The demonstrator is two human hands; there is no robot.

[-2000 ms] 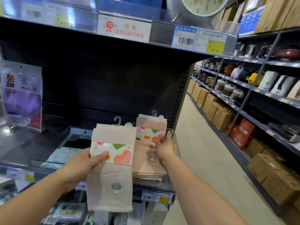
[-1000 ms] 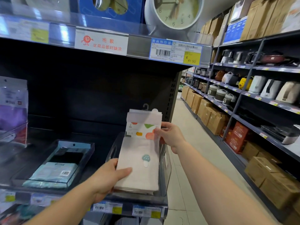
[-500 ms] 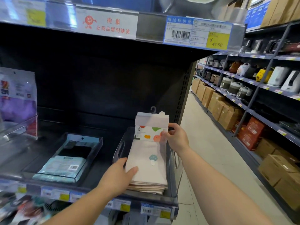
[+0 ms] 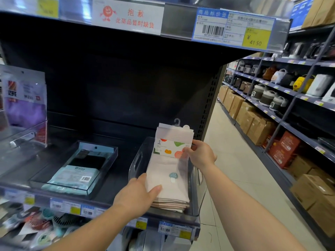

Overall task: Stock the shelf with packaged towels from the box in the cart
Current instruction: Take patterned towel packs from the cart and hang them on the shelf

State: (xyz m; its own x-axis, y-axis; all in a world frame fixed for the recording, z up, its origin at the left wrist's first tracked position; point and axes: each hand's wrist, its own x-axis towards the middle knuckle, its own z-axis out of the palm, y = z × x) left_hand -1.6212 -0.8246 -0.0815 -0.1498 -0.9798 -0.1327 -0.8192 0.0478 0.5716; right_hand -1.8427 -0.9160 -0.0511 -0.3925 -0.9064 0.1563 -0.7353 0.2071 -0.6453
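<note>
A stack of pale pink packaged towels (image 4: 170,171) with a mushroom motif and a fruit-print card lies in a clear plastic bin (image 4: 135,163) at the right end of the dark shelf (image 4: 116,180). My left hand (image 4: 137,194) holds the stack's lower left corner, thumb on top. My right hand (image 4: 200,155) pinches the right edge of the top towel's card. Small plastic hangers stick up behind the card. The box and cart are out of view.
A second clear bin (image 4: 76,171) to the left holds a flat teal packet. A purple packet (image 4: 25,104) stands in a bin at far left. Price labels line the shelf edge (image 4: 170,228). An aisle (image 4: 233,160) with cardboard boxes and rice cookers runs on the right.
Two seconds ago my left hand held a separate towel in front of the bin; it now lies on the stack, and both hands rest at the stack's edges.
</note>
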